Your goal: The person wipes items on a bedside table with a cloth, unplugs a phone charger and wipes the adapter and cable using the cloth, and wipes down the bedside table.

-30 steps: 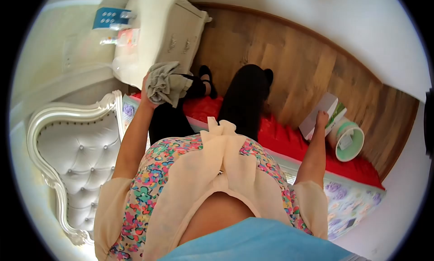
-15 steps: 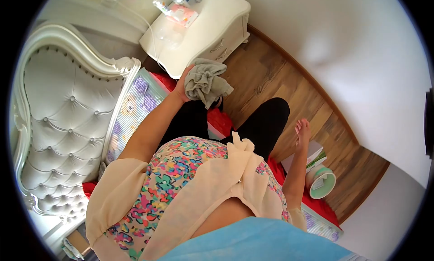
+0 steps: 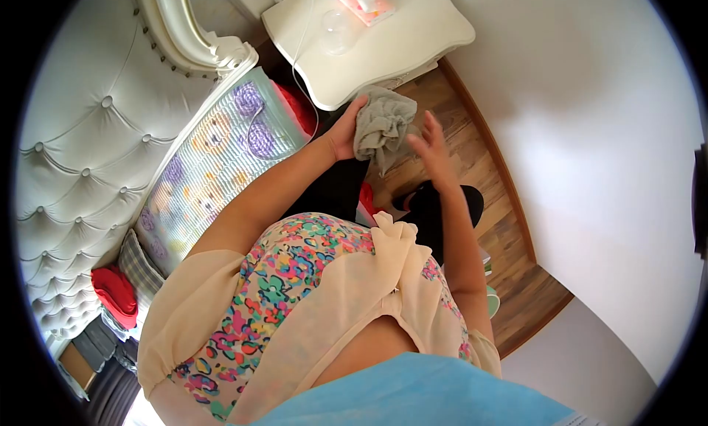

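A crumpled grey-green cloth [image 3: 385,123] is bunched in my left hand [image 3: 344,134], held out in front of me near the corner of the white nightstand [image 3: 313,39]. Its loose end hangs downward. My right hand [image 3: 436,154] is raised just right of the cloth, fingers apart and slightly blurred. Whether its fingertips touch the cloth's edge is hard to tell. Below the hands are my legs in black trousers [image 3: 428,212].
A tufted white headboard [image 3: 74,138] and a bed with a patterned mat [image 3: 214,157] lie to the left. On the nightstand are a pink packet [image 3: 372,11] and a clear round container [image 3: 338,33]. A white cable [image 3: 296,61] hangs down. The wall [image 3: 582,131] stands right, beyond the wooden floor [image 3: 509,230].
My right hand has come up from low on the right to beside the cloth. My left hand still holds the cloth. The view has shifted, showing more of the bed.
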{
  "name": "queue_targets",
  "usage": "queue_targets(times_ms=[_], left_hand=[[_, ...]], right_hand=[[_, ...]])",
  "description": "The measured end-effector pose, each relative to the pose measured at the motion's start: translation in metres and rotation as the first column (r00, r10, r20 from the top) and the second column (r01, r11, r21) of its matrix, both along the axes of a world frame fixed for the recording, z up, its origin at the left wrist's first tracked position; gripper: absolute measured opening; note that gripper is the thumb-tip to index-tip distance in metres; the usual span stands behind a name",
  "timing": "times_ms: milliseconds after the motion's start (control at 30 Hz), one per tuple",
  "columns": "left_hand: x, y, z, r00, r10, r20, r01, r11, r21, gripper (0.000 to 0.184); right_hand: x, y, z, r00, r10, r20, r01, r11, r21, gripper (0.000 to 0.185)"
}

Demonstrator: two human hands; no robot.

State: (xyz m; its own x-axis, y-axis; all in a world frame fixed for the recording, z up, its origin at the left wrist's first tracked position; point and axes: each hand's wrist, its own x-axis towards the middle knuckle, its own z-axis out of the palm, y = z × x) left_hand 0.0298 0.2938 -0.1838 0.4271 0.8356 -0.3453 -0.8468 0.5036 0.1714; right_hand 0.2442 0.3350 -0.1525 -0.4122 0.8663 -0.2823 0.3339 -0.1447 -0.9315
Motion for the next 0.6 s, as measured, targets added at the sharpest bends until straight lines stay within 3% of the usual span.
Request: queue_targets(times_ms=[33, 100, 133, 200, 300, 367, 500, 567, 600], left_hand=[[-0.001, 0.0, 0.0, 1.0, 0.006, 0.017, -0.006, 1.0, -0.018, 0.059], [-0.003, -0.003, 0.003, 0.999, 0.018, 0.046, -0.016, 0.998, -0.055, 0.052], [-0.007, -0.005, 0.009, 0.992, 0.02, 0.123, -0.015, 0.999, -0.047, 0.047], [-0.01, -0.009, 0.003, 0.988, 0.037, 0.151, -0.033, 0.999, -0.032, 0.048], [-0.014, -0.013, 0.002, 0.983, 0.046, 0.179, -0.047, 0.999, 0.002, 0.049], [-0.012, -0.014, 0.002, 0.981, 0.056, 0.184, -0.06, 0.998, 0.018, 0.049], [-0.003, -0.021, 0.005, 0.997, 0.047, 0.057, -0.049, 0.998, 0.026, 0.048], [0.006, -0.032, 0.011, 0.99, 0.091, -0.108, -0.089, 0.996, 0.023, 0.047], [0.009, -0.039, 0.012, 0.99, 0.092, -0.109, -0.09, 0.996, 0.023, 0.047]], right_hand=[[-0.018, -0.005, -0.007, 1.0, 0.011, 0.009, -0.011, 1.0, -0.001, 0.082], [-0.047, -0.018, -0.014, 0.998, 0.068, 0.01, -0.068, 0.981, 0.181, 0.092], [-0.055, -0.022, -0.012, 0.997, 0.077, 0.018, -0.079, 0.981, 0.178, 0.092], [-0.064, -0.026, -0.009, 0.996, 0.012, -0.086, 0.0, 0.99, 0.142, 0.097], [-0.067, -0.029, 0.007, 0.997, 0.023, -0.075, -0.016, 0.996, 0.09, 0.094], [-0.064, -0.031, 0.005, 0.998, -0.045, 0.047, 0.035, 0.983, 0.181, 0.093], [-0.073, -0.051, 0.019, 0.942, -0.205, 0.264, 0.078, 0.903, 0.422, 0.089], [-0.08, -0.064, 0.017, 0.955, -0.17, 0.243, 0.062, 0.915, 0.398, 0.086], [-0.081, -0.07, 0.015, 0.966, -0.139, 0.219, 0.049, 0.926, 0.374, 0.082]])
